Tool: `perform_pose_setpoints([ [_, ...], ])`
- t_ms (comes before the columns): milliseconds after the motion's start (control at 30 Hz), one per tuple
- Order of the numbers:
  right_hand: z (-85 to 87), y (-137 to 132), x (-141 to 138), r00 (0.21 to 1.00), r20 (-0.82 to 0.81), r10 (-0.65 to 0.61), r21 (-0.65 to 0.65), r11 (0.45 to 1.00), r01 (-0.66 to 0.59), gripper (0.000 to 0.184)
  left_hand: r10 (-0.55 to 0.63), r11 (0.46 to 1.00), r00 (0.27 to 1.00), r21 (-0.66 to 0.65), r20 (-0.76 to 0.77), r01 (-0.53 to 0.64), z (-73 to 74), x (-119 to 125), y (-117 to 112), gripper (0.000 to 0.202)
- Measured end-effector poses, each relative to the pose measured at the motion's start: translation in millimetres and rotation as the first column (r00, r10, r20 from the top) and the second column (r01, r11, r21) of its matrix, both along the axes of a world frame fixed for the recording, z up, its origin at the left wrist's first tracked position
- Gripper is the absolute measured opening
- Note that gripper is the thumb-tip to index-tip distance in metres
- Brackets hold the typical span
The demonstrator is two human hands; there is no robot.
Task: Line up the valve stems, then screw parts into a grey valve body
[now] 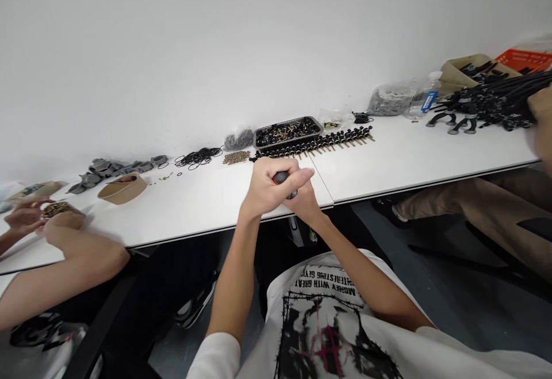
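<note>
My left hand (pixel 268 186) and my right hand (pixel 304 198) are pressed together at the table's front edge. Between them pokes out a dark, round-ended handle (pixel 281 177) with a thin red edge. Fingers of both hands are wrapped round it, and the rest of it is hidden in the grip. Just beyond my hands lies a long row of black round-headed pieces with brass-coloured stems (pixel 328 142). A dark metal tray (pixel 319 126) of small black and brass parts stands behind that row.
A pile of small brass pieces (pixel 236 157), black rings (pixel 200 157) and a brown bowl (pixel 125 190) lie leftward. A co-worker's hands (pixel 64 224) work at far left. Rightward are a water bottle (pixel 426 100) and black cable-like parts (pixel 487 103), beside another person's hand (pixel 544 108).
</note>
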State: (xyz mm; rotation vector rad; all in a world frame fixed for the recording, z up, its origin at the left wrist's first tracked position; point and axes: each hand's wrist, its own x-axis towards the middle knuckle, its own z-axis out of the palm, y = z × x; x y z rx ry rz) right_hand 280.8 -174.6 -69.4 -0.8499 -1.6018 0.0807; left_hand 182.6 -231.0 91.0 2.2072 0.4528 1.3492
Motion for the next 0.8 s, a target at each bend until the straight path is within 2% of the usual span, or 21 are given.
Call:
perform_pose_setpoints([
  [67, -0.9, 0.3, -0.2, 1.0, -0.005, -0.005, -0.001, 1.0, 0.005, 0.054, -0.179, 0.981, 0.975, -0.092, -0.129, 0.168, 7.3, -8.5, 12.5, 0.06],
  [167, -0.4, -1.3, 0.6, 1.0, 0.008, -0.021, 0.005, 1.0, 0.021, 0.055, -0.43, 0.897, 0.863, -0.233, -0.265, 0.375, 13.3, -21.3, 37.5, 0.058],
  [233, 1.2, -3.4, 1.6, 1.0, 0.016, -0.024, 0.004, 1.0, 0.024, 0.055, -0.51, 0.851, 0.821, -0.286, -0.256, 0.44, 15.5, -28.4, 52.7, 0.059],
  [300, 3.3, -5.8, 2.8, 1.0, 0.015, -0.025, 0.003, 1.0, 0.025, 0.056, -0.518, 0.83, 0.838, -0.334, -0.169, 0.446, 18.3, -32.8, 61.6, 0.066],
  [367, 5.3, -8.3, 3.8, 1.0, 0.02, -0.01, -0.009, 1.0, 0.01, 0.057, -0.449, 0.838, 0.893, -0.37, -0.047, 0.402, 22.3, -32.8, 62.0, 0.07],
  [400, 6.0, -9.5, 4.2, 1.0, 0.021, 0.002, -0.018, 1.0, -0.001, 0.057, -0.368, 0.86, 0.93, -0.371, 0.024, 0.35, 24.2, -30.7, 59.0, 0.07],
  [467, 6.6, -11.4, 4.5, 1.0, 0.018, 0.019, -0.037, 0.999, -0.019, 0.059, -0.124, 0.927, 0.976, -0.33, 0.179, 0.178, 26.0, -22.4, 48.4, 0.065],
  [533, 6.2, -12.6, 4.2, 1.0, 0.01, 0.016, -0.041, 0.999, -0.016, 0.06, 0.154, 0.966, 0.929, -0.25, 0.338, -0.069, 22.1, -9.9, 33.8, 0.056],
  [567, 5.9, -12.9, 4.0, 1.0, 0.009, 0.012, -0.037, 0.999, -0.011, 0.06, 0.265, 0.959, 0.874, -0.205, 0.407, -0.195, 17.8, -3.0, 25.9, 0.053],
  [633, 5.2, -12.6, 3.5, 1.0, 0.01, 0.0, -0.021, 1.0, 0.0, 0.059, 0.403, 0.909, 0.76, -0.123, 0.51, -0.399, 5.5, 9.7, 10.6, 0.051],
  [667, 5.0, -12.0, 3.3, 1.0, 0.009, -0.007, -0.009, 1.0, 0.007, 0.058, 0.428, 0.885, 0.726, -0.087, 0.538, -0.458, -1.2, 14.6, 3.8, 0.051],
  [700, 5.0, -11.2, 3.2, 1.0, 0.005, -0.012, 0.003, 1.0, 0.012, 0.056, 0.425, 0.877, 0.725, -0.048, 0.542, -0.478, -7.3, 17.9, -1.9, 0.052],
  [733, 5.1, -10.1, 3.0, 1.0, 0.002, -0.014, 0.012, 1.0, 0.014, 0.054, 0.394, 0.888, 0.762, -0.001, 0.513, -0.459, -12.2, 19.5, -6.4, 0.052],
  [800, 5.6, -7.5, 2.8, 1.0, -0.001, -0.007, 0.019, 1.0, 0.007, 0.05, 0.287, 0.937, 0.884, 0.084, 0.37, -0.339, -16.4, 17.6, -11.0, 0.053],
])
